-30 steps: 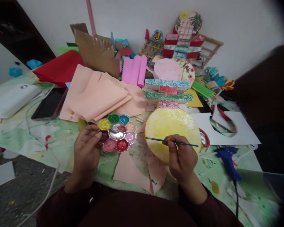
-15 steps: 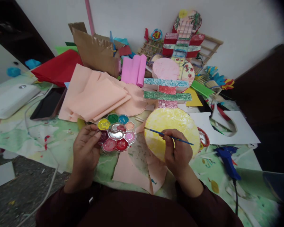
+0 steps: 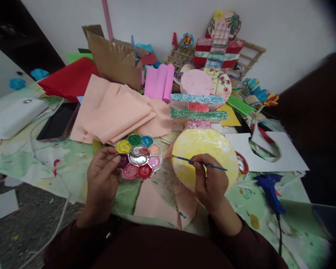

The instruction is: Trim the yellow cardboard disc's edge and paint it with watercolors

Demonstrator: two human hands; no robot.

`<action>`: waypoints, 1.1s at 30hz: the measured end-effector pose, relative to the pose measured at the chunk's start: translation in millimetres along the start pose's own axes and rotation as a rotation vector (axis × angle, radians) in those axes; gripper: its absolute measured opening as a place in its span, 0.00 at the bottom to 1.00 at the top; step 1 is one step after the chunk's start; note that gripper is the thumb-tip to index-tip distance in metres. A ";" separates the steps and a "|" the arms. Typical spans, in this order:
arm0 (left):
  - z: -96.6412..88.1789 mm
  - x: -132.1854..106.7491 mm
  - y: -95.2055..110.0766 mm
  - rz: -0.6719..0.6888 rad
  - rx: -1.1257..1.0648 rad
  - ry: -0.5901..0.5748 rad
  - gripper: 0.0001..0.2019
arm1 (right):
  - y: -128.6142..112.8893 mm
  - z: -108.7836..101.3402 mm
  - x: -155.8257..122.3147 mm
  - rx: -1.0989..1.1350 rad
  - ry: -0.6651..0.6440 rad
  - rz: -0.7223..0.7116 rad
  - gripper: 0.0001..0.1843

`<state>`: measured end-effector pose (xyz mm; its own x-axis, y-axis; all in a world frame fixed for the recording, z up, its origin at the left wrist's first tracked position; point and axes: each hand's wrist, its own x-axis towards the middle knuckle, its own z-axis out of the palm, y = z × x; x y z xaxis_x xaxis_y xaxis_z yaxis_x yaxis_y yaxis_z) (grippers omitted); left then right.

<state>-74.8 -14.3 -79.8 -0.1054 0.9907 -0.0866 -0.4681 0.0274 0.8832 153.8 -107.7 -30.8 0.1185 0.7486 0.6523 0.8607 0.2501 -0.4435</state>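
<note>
Left of centre, the left hand (image 3: 103,175) pinches the rim of a flower-shaped paint palette (image 3: 138,160). Right of centre, the right hand (image 3: 211,183) has its fingers closed around a blue paintbrush (image 3: 182,158), tip at the yellow disc's (image 3: 210,145) left edge. Beyond, peach paper (image 3: 112,110) lies left of centre; brown cardboard (image 3: 114,59) stands upper left.
</note>
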 end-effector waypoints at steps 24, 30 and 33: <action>-2.5 2.0 -3.4 0.046 0.013 -0.057 0.12 | 5.3 -4.8 -13.1 0.073 0.051 0.098 0.05; -2.1 3.1 -3.6 0.052 0.010 -0.032 0.13 | 3.9 -6.5 -12.8 0.037 0.009 0.098 0.05; -1.7 2.6 -3.4 0.065 0.019 -0.048 0.12 | 2.9 -8.0 -14.4 0.059 0.022 0.101 0.05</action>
<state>-75.0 -12.1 -83.9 -0.0924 0.9957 -0.0067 -0.4451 -0.0353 0.8948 158.6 -122.6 -36.5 0.2149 0.7584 0.6154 0.8133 0.2100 -0.5427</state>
